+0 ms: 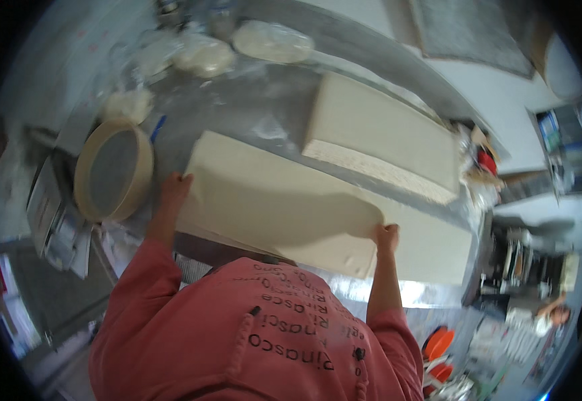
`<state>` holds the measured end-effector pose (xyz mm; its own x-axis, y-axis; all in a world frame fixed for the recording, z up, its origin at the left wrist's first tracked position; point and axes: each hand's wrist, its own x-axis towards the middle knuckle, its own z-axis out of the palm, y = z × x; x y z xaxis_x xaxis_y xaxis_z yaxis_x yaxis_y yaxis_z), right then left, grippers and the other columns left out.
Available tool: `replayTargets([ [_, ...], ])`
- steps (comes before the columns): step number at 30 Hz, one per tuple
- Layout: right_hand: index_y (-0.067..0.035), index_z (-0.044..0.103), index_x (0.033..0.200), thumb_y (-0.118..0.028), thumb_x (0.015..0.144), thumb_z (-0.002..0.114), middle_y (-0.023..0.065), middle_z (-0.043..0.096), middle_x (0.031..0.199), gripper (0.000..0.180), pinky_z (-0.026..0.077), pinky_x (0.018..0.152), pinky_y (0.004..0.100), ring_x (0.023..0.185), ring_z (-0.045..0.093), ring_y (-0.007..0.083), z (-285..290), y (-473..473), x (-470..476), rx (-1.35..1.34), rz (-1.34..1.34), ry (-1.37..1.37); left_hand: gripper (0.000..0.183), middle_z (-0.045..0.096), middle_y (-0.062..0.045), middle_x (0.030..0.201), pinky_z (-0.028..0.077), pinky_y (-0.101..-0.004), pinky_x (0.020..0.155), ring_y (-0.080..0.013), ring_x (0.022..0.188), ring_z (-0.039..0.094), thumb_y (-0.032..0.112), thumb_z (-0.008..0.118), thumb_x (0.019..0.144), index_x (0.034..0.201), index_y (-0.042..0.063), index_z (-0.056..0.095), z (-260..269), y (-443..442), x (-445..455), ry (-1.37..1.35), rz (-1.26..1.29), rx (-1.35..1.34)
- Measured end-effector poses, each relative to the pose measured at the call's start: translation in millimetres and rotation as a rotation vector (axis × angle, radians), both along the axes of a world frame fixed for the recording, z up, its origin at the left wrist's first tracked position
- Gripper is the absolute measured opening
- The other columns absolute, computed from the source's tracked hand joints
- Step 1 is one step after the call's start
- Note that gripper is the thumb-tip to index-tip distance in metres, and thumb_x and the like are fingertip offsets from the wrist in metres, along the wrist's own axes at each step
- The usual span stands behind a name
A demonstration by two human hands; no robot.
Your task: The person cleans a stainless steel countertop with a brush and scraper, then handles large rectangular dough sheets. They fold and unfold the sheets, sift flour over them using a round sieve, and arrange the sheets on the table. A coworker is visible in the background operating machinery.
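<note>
A long, pale sheet of dough (pixel 271 200) lies across the metal worktable before me. My left hand (pixel 174 188) grips its left end, thumb on top. With fingers curled, my right hand (pixel 387 236) holds the sheet's edge near the middle right. Under and beyond that hand, another pale dough layer (pixel 431 250) runs on to the right. Behind the sheet rests a thick block of stacked, thin dough sheets (pixel 381 135), its layered front edge visible. A shadow falls over the middle of the sheet I hold.
Left of my left hand stands a round, wood-rimmed sieve (pixel 143 173), beside a blue-handled item (pixel 158 129). Plastic-wrapped dough lumps (pixel 272 41) sit along the back of the metal worktable (pixel 241 100). Orange containers (pixel 439 343) are at lower right. Another person (pixel 531 318) is farther right.
</note>
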<state>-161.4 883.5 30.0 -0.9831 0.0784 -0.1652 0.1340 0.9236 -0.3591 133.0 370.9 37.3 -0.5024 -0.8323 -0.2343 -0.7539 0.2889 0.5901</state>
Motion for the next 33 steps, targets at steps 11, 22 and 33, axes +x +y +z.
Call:
replayTargets([
  [11,0.001,0.058,0.081,-0.026,0.07,0.064,0.0158,0.06,0.073,0.03,0.047,0.062,0.0384,0.063,0.056,0.0277,3.3,-11.6,-25.9,-0.325,0.004,-0.146,0.031,0.058,-0.021,0.083,0.043,-0.0468,0.068,-0.0401,0.08,0.057,0.033,0.058,0.081,0.086,0.002,0.054,-13.0,13.6,27.4,-0.062,0.064,-0.042],
  [22,-0.013,0.059,0.082,-0.019,0.085,0.054,0.008,0.054,0.069,0.008,0.046,0.058,0.041,0.065,0.056,0.0289,41.1,-67.8,35.5,-0.07,1.104,0.505,0.03,0.06,-0.019,0.089,0.043,-0.0463,0.075,-0.0397,0.087,0.058,0.034,0.056,0.085,0.093,0.006,0.054,-4.2,34.4,32.9,-0.145,0.114,-0.103],
  [33,-0.005,0.059,0.09,-0.027,0.085,0.055,0.0161,0.065,0.082,0.023,0.047,0.066,0.0415,0.075,0.062,0.0321,14.5,-12.1,-27.4,-0.132,0.243,0.089,0.03,0.06,-0.02,0.086,0.044,-0.0488,0.069,-0.0414,0.085,0.057,0.035,0.056,0.085,0.09,0.005,0.052,1.4,35.4,38.2,-0.126,0.073,-0.164],
])
